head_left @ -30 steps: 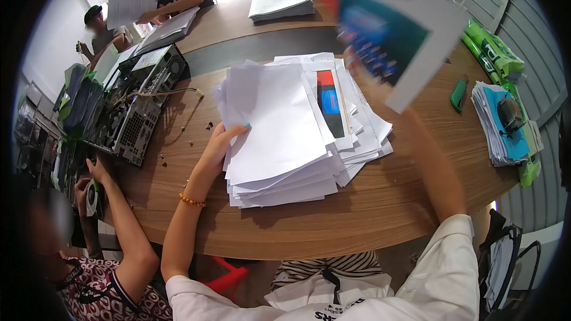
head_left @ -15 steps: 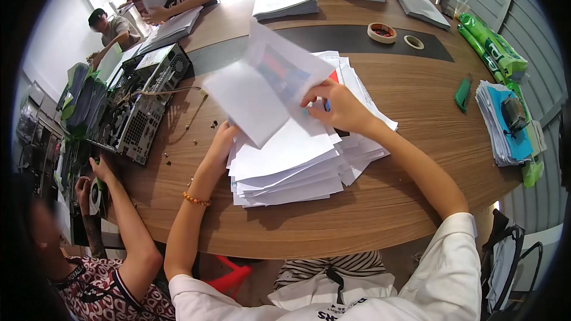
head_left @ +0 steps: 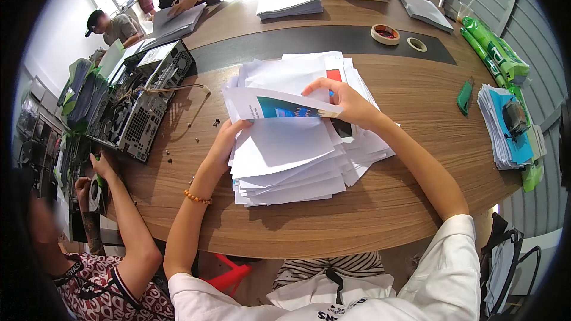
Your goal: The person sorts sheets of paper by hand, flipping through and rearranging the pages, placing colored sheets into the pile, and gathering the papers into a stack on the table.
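Note:
A sheet of paper (head_left: 282, 107) with a blue and teal colour print stretches between my two hands, its lower part curling over a thick stack of loose paper (head_left: 285, 175). My left hand (head_left: 228, 142) pinches the sheet's left end, with the thumb on top. At the right end, my right hand (head_left: 344, 104) grips the same sheet between thumb and fingers. The stack's edges are uneven, and more sheets fan out on its right side. A red printed patch (head_left: 334, 75) shows on a page behind the held sheet.
An opened computer case (head_left: 148, 101) with a loose cable stands at left, small screws nearby. Tape rolls (head_left: 385, 34), a green cutter (head_left: 465, 98) and green packs (head_left: 496, 50) lie to the right. A co-worker's arm (head_left: 134, 220) is close at left; other people sit across the table.
The sheet was lifted and blurred above the stack; now it is lower and flatter, its colour print facing me. My right hand has shifted slightly. A person at upper left lowered their papers.

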A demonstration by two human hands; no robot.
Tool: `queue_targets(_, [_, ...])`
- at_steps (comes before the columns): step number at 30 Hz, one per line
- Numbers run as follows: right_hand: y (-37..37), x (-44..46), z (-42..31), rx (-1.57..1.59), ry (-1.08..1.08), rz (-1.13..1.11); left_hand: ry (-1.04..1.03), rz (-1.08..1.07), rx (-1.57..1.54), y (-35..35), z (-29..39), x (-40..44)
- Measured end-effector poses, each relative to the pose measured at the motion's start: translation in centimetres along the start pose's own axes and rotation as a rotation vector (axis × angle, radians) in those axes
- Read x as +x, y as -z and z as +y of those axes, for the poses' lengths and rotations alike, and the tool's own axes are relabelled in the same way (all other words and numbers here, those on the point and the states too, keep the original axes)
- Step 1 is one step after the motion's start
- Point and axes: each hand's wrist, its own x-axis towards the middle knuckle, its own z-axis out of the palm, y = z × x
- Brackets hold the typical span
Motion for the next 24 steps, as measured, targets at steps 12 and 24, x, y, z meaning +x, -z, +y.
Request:
queue_targets(12, [-0.5,-0.6,-1.6,-0.335,0.061,-0.082,-0.011,-0.057,0.157,-0.3,0.8,-0.4])
queue_targets(24, [4.9,-0.3,4.5,-0.893,-0.205,0.499,-0.041,-0.042,-0.012,-0.4,0.3,-0.2])
